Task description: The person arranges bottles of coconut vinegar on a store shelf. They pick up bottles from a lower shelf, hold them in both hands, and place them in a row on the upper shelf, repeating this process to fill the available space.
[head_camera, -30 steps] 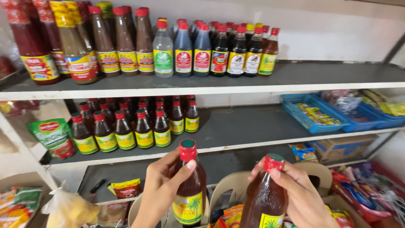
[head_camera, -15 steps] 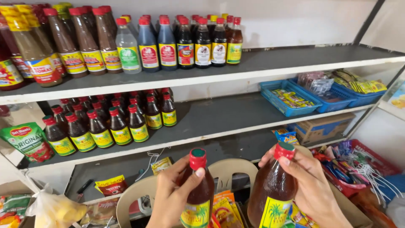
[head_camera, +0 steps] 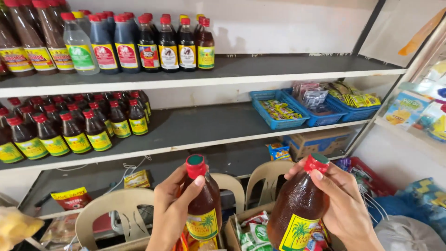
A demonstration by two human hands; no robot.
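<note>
Two brown bottles are gripped upright below the shelf: left bottle by the left hand, right bottle by the right hand.

The left hand holds one bottle, and the right hand holds another bottle beside it. Two chairs stand behind them. Above, small bottles stand on the middle shelf, left of the baskets. Big bottles stand on the top shelf.
</note>
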